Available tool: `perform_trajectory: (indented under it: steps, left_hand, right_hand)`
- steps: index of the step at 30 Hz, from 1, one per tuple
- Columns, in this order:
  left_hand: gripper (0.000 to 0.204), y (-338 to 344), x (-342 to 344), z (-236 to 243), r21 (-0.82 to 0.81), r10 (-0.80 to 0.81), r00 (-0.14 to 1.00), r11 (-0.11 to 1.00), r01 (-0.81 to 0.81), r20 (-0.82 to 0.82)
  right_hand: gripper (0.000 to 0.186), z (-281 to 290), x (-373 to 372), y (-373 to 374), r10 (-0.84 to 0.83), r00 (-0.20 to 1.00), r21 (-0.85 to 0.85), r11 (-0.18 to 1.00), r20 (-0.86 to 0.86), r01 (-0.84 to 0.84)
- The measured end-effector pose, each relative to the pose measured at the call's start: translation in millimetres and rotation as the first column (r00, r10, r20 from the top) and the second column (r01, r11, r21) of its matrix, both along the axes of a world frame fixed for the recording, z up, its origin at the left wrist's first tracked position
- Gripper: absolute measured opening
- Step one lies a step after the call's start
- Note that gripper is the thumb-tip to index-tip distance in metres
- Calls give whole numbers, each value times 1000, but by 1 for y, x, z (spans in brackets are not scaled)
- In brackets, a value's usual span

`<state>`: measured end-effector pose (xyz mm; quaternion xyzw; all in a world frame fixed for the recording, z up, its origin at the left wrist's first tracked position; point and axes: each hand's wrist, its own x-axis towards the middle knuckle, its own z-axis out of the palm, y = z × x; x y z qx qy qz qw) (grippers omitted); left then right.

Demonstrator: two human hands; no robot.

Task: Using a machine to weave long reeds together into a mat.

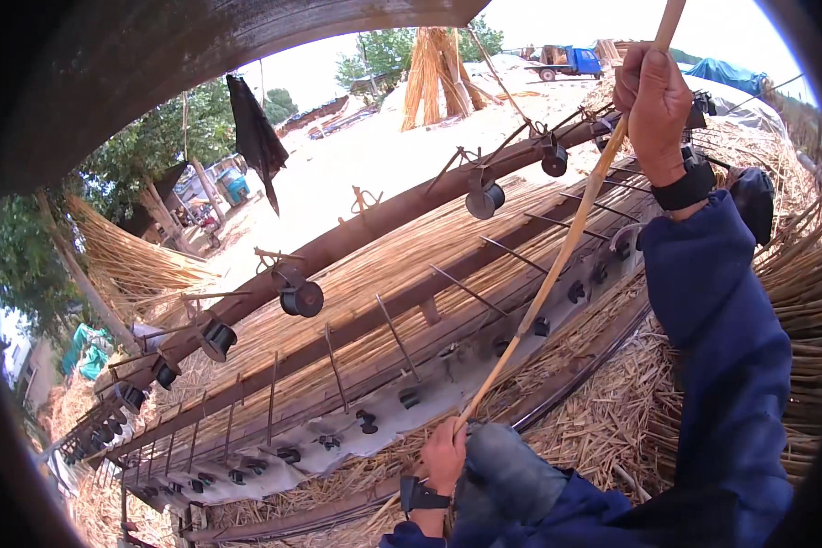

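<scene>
A long pale reed stalk point(557, 274) runs slantwise across the view, from low in the middle up past the top right edge. Near its lower end my left hand point(445, 454) is closed around it, close to my knee. High on the right, my raised right hand point(656, 100) grips the same reed with curled fingers and the thumb on top. Beyond the reed stands a long rusty metal frame point(329, 242) hung with several dark spools point(301, 298). Thin metal rods point(397, 336) stick up from a lower bar. Rows of reeds point(411, 242) lie behind that bar.
Broken straw point(603, 416) covers the ground near my legs, and stacked reeds point(804, 365) lie at the right. Overhead is a dark beam point(247, 36), with a black cloth point(258, 137) hanging below it. Standing reed bundles point(438, 78) and a blue truck point(571, 62) are farther off.
</scene>
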<state>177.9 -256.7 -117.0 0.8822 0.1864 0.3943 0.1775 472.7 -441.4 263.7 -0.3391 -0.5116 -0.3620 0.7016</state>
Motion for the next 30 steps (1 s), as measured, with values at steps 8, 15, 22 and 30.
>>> perform_trajectory:
  steps: [8, 15, 22, 30]
  left_hand:
    - [18, 22, -24, 23, 231, 20, 869, 967, 109, -495]
    - [25, 44, -41, 10, 221, -112, 866, 944, 246, -487]
    - [24, 76, -48, -22, 107, -124, 727, 959, 262, -675]
    - [21, 73, -63, 1, 149, -60, 748, 966, 209, -662]
  right_hand:
    - [28, -262, 121, -35, -406, 700, -68, 887, -587, 457]
    - [31, -478, 111, -21, -739, 148, -494, 571, -657, 656]
    - [28, -527, 119, -31, -702, -163, -629, 478, -693, 614]
    - [39, -470, 154, -64, -694, -258, -714, 516, -672, 473]
